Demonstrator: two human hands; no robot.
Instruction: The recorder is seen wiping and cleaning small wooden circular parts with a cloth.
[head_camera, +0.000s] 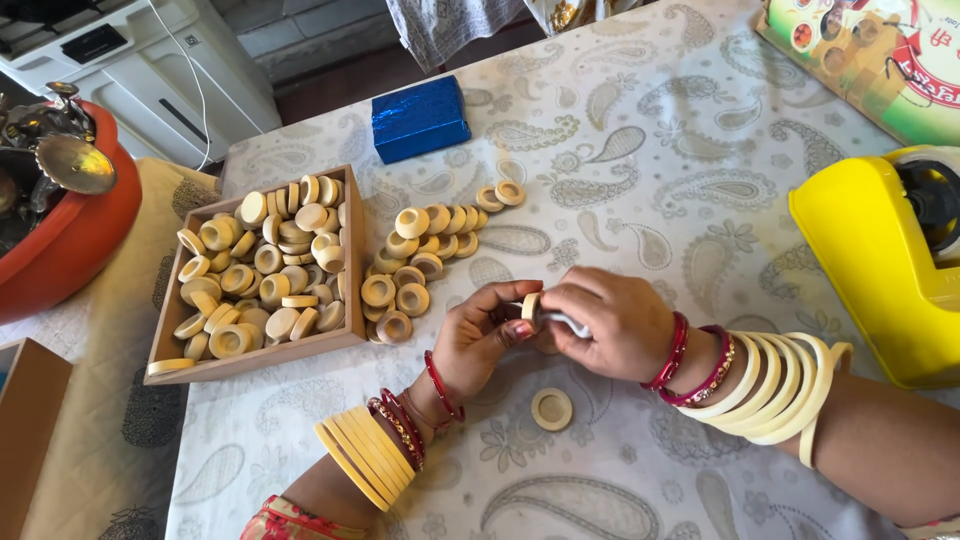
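My left hand (478, 338) and my right hand (605, 322) meet over the middle of the table. Together they pinch a small cream ring (531, 306) held on edge between the fingertips. A thin white strip (565, 321) runs from the ring under my right fingers. Both wrists carry red and cream bangles. Another cream ring (551, 408) lies flat on the cloth just below my hands. A loose pile of the same rings (420, 262) sits to the upper left of my hands.
A shallow wooden tray (262, 360) full of cream rings stands at the left. A blue foil block (420, 118) lies behind the pile. A yellow tape dispenser (880, 262) is at the right edge, an orange bowl (70, 240) at far left, a printed box (880, 55) at top right.
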